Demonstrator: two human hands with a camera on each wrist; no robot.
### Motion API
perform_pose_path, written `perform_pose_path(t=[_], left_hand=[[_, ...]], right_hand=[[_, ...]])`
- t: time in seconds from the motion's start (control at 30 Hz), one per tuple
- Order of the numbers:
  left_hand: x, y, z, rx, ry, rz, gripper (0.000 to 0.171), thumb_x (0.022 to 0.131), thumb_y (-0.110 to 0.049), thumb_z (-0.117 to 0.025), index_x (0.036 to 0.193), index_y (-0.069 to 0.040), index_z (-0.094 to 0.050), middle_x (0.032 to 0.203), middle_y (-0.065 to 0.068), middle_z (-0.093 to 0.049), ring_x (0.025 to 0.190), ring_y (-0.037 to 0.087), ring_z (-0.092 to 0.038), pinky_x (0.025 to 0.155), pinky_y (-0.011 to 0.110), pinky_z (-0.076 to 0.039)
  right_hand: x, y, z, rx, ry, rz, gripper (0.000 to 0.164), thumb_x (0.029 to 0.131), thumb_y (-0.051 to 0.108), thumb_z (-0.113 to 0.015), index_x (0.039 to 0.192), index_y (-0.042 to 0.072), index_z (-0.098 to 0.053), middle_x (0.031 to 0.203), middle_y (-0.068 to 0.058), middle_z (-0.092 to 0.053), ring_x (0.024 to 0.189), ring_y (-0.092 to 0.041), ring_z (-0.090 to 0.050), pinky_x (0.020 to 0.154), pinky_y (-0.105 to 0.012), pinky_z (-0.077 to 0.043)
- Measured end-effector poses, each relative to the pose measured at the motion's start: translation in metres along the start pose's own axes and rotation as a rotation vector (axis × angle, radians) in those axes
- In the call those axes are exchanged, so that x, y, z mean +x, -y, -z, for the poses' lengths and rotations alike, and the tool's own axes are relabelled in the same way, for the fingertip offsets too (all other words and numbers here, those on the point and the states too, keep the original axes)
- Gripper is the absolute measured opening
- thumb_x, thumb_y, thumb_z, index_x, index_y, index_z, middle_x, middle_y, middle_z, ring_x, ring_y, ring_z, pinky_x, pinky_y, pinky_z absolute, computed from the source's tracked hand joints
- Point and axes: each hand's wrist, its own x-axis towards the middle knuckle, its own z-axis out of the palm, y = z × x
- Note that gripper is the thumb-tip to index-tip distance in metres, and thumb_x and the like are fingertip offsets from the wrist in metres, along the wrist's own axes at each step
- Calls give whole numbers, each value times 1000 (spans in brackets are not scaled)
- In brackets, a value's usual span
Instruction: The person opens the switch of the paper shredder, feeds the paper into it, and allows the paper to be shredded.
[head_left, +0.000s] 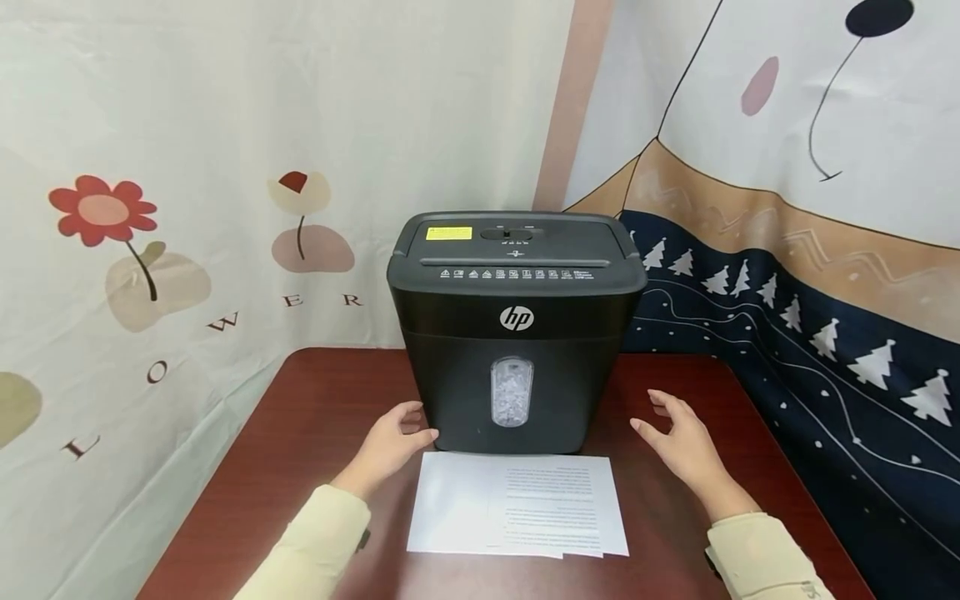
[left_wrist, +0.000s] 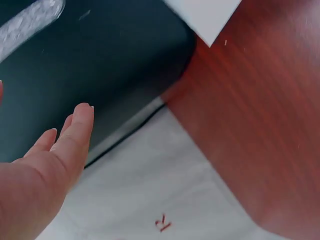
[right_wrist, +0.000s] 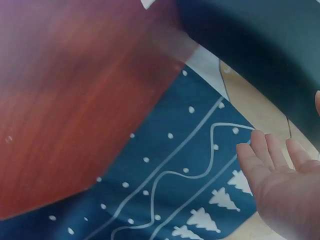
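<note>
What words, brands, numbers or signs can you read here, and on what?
"hp": front of the black shredder.
"L O W E R": letters on the pale backdrop.
Yellow label on top: too small to read.
Symbols and print there: too small.
Lines on the paper sheets: too small.
Mark on the right sleeve: too blurred.

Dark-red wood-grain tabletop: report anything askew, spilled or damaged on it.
Minor things only: the white rectangular paper sheets are fanned, their right edges unaligned; a tiny white speck lies on the tabletop near a sheet's corner; the black plastic shredder bears a small pale mark, possibly a scratch.
</note>
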Motion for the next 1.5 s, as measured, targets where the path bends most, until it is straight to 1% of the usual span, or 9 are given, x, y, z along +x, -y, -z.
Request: perform_pose_path(t=[0.27, 0.53, 0.77, 1.0, 1.13, 1.2, 1.37, 1.43, 1.5], left_hand=[[8, 8, -22, -50, 38, 55, 57, 86, -11, -68, 135, 9, -45, 128, 28, -54, 118, 42, -53, 93, 49, -49], [14, 13, -42, 0, 60, 68, 54, 83, -10, -70, 128, 12, -50, 118, 28, -59, 108, 40, -58, 88, 49, -51], [16, 16, -61, 16, 67, 118, 51, 82, -10, -70, 124, 12, -52, 112, 28, -60, 100, 37, -60, 87, 49, -51], [16, 23, -78, 13, 47, 119, 47, 80, -7, -71, 117, 15, -55, 101, 25, -63, 91, 33, -61, 83, 47, -53], [15, 26, -86, 5, 36, 114, 43, 78, -4, -70, 113, 17, -56, 94, 23, -64, 85, 30, -62, 80, 46, -53], [15, 27, -90, -6, 34, 116, 41, 77, -2, -69, 111, 17, -56, 95, 24, -64, 86, 32, -62, 81, 46, -52], [16, 29, -100, -4, 33, 123, 38, 75, 0, -67, 106, 19, -57, 106, 32, -60, 91, 37, -60, 83, 47, -52], [16, 29, -103, 3, 33, 128, 35, 74, 1, -66, 103, 19, -57, 105, 31, -60, 89, 36, -62, 80, 45, -53], [15, 30, -105, 3, 31, 135, 32, 73, 1, -65, 100, 18, -57, 99, 28, -60, 82, 33, -63, 76, 43, -54]], right_hand=[[0, -10, -17, 41, 53, -72, 60, 92, 16, -62, 142, -6, -36, 138, -31, -42, 123, -47, -45, 96, -57, -44], [-3, -22, -31, 36, 80, -145, 59, 91, 17, -64, 138, -9, -40, 132, -33, -48, 116, -45, -52, 91, -53, -48], [-7, -28, -45, 36, 98, -212, 56, 88, 13, -63, 134, -13, -43, 124, -35, -52, 112, -48, -54, 86, -52, -50], [-12, -33, -62, 43, 90, -233, 52, 85, 8, -65, 128, -16, -48, 118, -36, -56, 108, -48, -57, 83, -50, -51], [-15, -34, -70, 34, 82, -239, 50, 83, 6, -66, 123, -18, -50, 114, -37, -58, 106, -47, -59, 84, -51, -51], [-16, -34, -73, 26, 82, -250, 49, 82, 6, -67, 121, -19, -51, 113, -37, -58, 105, -47, -59, 84, -52, -50], [-18, -34, -78, 17, 94, -273, 49, 80, 5, -67, 118, -21, -52, 111, -37, -60, 105, -47, -59, 84, -50, -51], [-18, -34, -80, 10, 100, -273, 48, 79, 5, -68, 117, -21, -53, 110, -37, -60, 105, -47, -60, 84, -49, -51], [-18, -35, -82, -3, 104, -271, 48, 78, 5, -68, 115, -21, -53, 109, -36, -61, 103, -46, -60, 84, -50, -51]])
